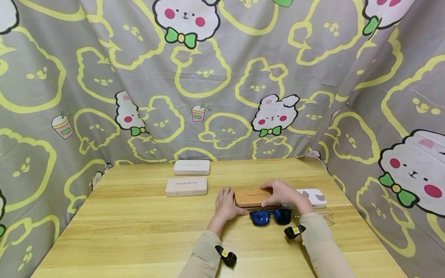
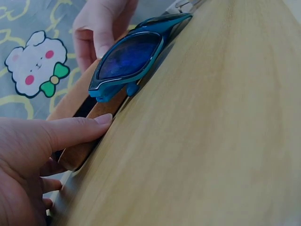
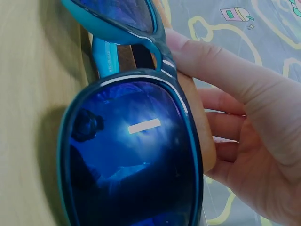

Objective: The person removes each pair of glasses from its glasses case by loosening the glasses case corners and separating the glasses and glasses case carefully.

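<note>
Both hands are on the flat brown wood-grain glasses case (image 1: pixel 253 197) lying near the middle of the pale wooden worktop (image 1: pixel 139 231). At its left end, the left hand (image 1: pixel 226 206) has its thumb laid along the case's front edge and its fingers curled round the end; the right hand (image 1: pixel 286 196) arches over the right end, thumb on the front edge and fingers reaching over the top, so each hand grips an end, well apart from the other. Just in front of the case, touching its near edge, lies a pair of blue-framed sunglasses with mirrored blue lenses (image 1: pixel 270 217).

From above, the case looks like a plain slab. The left wrist view shows its brown front edge (image 2: pixel 89 141) under the thumb (image 2: pixel 70 132), with the sunglasses (image 2: pixel 129 61) leaning against it. Up close, the right wrist view shows one lens (image 3: pixel 131 160) and the fingers (image 3: pixel 225 136) wrapped behind the case (image 3: pixel 197 117).

Further off lie two beige rectangular cases (image 1: pixel 186 186), one behind the other, and a white case with a cat print (image 1: pixel 314 196), partly hidden behind the right hand. Cartoon-rabbit cloth (image 1: pixel 222 85) hangs all round.
</note>
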`<state>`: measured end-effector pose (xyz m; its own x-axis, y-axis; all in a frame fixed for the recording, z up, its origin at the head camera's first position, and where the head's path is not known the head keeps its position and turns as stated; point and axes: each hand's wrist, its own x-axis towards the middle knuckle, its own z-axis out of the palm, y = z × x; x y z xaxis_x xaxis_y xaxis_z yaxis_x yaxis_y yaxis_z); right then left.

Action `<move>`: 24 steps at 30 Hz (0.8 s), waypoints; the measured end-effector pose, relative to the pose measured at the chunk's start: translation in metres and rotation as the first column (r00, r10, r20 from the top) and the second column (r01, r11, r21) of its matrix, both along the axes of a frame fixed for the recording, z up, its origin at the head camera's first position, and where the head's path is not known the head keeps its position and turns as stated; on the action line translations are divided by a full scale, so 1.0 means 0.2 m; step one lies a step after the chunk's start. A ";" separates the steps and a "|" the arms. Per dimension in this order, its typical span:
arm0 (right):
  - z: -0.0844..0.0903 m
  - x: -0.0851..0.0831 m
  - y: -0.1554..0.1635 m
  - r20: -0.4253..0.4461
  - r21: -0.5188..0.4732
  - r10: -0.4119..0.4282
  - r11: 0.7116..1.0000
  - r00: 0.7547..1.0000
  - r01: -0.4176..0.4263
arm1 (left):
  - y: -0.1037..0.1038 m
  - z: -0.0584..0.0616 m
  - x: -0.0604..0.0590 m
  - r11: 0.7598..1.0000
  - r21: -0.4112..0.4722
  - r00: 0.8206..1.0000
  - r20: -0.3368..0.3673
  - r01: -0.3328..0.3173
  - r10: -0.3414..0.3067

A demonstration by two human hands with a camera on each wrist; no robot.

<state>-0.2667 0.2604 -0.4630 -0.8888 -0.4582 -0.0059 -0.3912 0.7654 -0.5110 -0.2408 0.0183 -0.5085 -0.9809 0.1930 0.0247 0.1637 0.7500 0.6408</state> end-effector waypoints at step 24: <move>-0.01 0.03 -0.03 -0.044 0.026 -0.002 1.000 0.999 0.004 | 0.00 0.02 0.01 1.000 0.023 1.000 -0.009 0.015 -0.015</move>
